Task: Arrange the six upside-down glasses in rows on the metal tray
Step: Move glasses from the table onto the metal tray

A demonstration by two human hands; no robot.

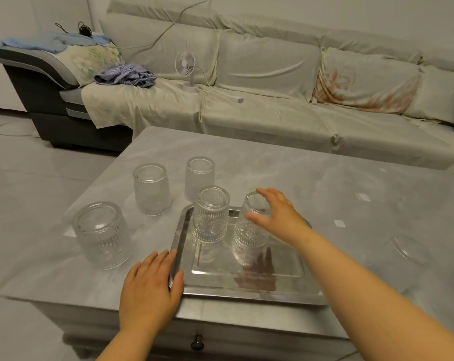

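My right hand point(275, 217), fingers spread, cups the tilted glass point(249, 230) at the tray's point(246, 293) far edge; my left hand point(153, 285), flat and released, steadies its near-left corner.

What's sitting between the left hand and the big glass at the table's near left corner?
Nothing: in the head view only bare table lies between the left hand and the big glass.

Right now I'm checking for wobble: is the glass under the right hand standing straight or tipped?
Tipped. The glass leans left on the metal tray, base up, with the right hand at its top.
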